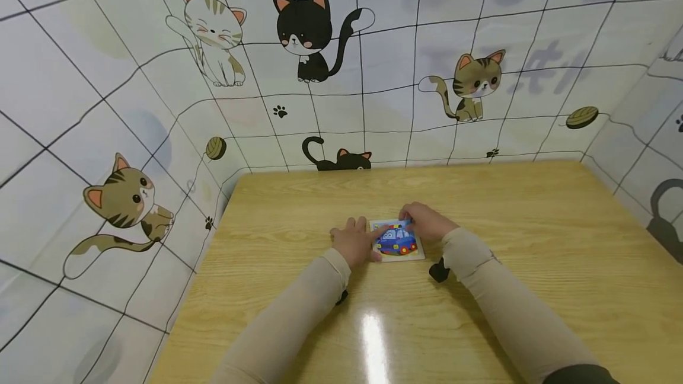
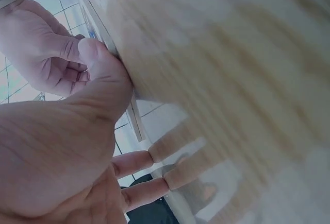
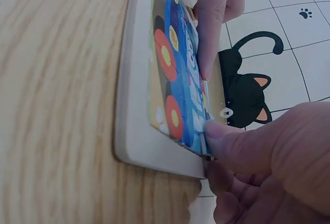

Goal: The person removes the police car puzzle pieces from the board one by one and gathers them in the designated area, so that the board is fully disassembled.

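A small picture board (image 1: 396,243), its pale rim framing a blue car (image 3: 183,74), was set flat on the table between the two hands. Its left part was covered by the index finger of the left hand (image 1: 353,245), which was laid straight across the picture toward its upper edge. The left thumb was placed at the near left corner; whether it was on the rim or just beside it could not be told. The remaining left fingers were spread on the table, to the left of the board. The board's far right corner was pinched by the right hand (image 1: 429,223), its thumb rested on the picture's edge and its other fingers curled; whether a loose piece or the board itself was gripped could not be told. Beige sleeves (image 1: 512,301) were worn over both forearms. The wooden table (image 1: 256,313) was bordered by a wall (image 1: 389,111) printed with cats.
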Available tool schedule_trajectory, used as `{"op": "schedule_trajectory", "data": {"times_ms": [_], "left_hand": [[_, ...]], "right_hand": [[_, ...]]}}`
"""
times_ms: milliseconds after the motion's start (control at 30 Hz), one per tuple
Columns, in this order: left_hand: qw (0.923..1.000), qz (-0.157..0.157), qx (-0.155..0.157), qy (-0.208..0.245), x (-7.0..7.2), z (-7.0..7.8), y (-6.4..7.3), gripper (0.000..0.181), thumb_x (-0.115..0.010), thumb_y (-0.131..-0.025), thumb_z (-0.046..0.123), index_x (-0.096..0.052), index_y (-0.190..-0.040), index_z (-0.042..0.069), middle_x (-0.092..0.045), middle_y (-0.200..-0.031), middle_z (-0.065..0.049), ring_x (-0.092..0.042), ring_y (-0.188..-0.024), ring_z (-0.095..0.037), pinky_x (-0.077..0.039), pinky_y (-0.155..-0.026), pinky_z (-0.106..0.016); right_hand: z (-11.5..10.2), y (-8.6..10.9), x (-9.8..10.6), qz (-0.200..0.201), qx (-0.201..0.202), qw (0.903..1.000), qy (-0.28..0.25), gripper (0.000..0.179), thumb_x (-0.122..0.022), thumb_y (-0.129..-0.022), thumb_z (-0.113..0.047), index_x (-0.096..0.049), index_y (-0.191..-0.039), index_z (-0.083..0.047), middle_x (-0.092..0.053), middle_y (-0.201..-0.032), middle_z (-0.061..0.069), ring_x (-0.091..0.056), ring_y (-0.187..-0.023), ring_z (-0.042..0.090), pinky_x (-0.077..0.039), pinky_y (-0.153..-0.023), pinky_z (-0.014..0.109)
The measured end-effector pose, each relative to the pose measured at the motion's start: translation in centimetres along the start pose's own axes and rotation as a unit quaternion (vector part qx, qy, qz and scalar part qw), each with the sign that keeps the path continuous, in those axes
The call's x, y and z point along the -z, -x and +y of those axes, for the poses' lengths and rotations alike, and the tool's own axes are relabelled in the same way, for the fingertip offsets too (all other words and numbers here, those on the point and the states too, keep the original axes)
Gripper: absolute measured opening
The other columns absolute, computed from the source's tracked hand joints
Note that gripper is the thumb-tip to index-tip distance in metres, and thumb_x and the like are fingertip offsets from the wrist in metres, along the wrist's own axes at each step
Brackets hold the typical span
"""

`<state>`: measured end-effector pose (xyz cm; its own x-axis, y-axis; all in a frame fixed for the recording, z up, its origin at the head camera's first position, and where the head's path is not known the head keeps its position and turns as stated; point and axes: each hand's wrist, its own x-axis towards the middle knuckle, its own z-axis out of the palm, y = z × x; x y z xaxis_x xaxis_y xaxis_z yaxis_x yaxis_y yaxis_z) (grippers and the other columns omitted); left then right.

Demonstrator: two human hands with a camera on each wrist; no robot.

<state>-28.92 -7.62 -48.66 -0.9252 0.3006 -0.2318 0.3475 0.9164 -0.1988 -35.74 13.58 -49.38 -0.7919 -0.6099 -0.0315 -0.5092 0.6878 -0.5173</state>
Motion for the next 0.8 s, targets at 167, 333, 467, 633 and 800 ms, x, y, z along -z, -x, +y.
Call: {"op": "schedule_trajectory", "data": {"times_ms": [167,333,467,633,800], "left_hand": [[1.0,-0.003,0.003,0.0,-0.4,0.1,-0.1,0.079,-0.046,-0.088,0.075,-0.017,-0.158,0.054,-0.042,-0.112,-0.001,-0.039,-0.095,-0.021,-0.05,-0.072,-0.049],[1.0,-0.004,0.001,-0.005,-0.6,0.0,-0.5,0.079,-0.044,-0.087,0.076,-0.015,-0.158,0.055,-0.042,-0.113,-0.001,-0.04,-0.095,-0.021,-0.051,-0.073,-0.051],[1.0,-0.004,-0.002,-0.005,-0.5,-0.1,-0.6,0.079,-0.044,-0.088,0.076,-0.014,-0.158,0.055,-0.043,-0.115,-0.002,-0.041,-0.097,-0.022,-0.052,-0.076,-0.053],[1.0,-0.001,-0.005,0.003,-0.3,-0.1,-0.2,0.078,-0.046,-0.089,0.074,-0.017,-0.159,0.053,-0.044,-0.117,-0.002,-0.042,-0.099,-0.022,-0.052,-0.078,-0.052],[0.9999,0.009,-0.007,-0.001,-0.2,0.0,0.4,0.078,-0.048,-0.089,0.074,-0.02,-0.158,0.052,-0.045,-0.115,-0.002,-0.041,-0.095,-0.021,-0.05,-0.071,-0.047]], "right_hand": [[-0.1,0.2,-0.2,0.013,0.004,0.9999,-0.002,0.014,-0.065,-0.095,0.006,-0.063,-0.109,0.005,-0.061,-0.105,0.016,-0.059,-0.099,0.032,-0.05,-0.09,0.05],[-0.3,0.7,0.1,0.014,0.007,0.9999,0.002,0.02,-0.067,-0.093,0.008,-0.063,-0.112,0.003,-0.061,-0.108,0.017,-0.059,-0.1,0.031,-0.051,-0.09,0.05],[-0.3,1.0,0.3,0.011,0.002,0.9999,-0.005,0.024,-0.067,-0.093,0.008,-0.064,-0.116,0.002,-0.061,-0.112,0.017,-0.059,-0.098,0.029,-0.051,-0.091,0.049],[0.3,1.2,0.2,0.019,0.014,0.9997,0.002,0.024,-0.07,-0.093,0.004,-0.067,-0.117,0.001,-0.061,-0.107,0.012,-0.057,-0.09,0.022,-0.051,-0.085,0.043],[0.8,1.4,-0.2,0.026,0.025,0.9993,0.01,0.023,-0.069,-0.094,0.002,-0.069,-0.116,0.002,-0.062,-0.106,0.009,-0.06,-0.093,0.021,-0.053,-0.087,0.043]]}}
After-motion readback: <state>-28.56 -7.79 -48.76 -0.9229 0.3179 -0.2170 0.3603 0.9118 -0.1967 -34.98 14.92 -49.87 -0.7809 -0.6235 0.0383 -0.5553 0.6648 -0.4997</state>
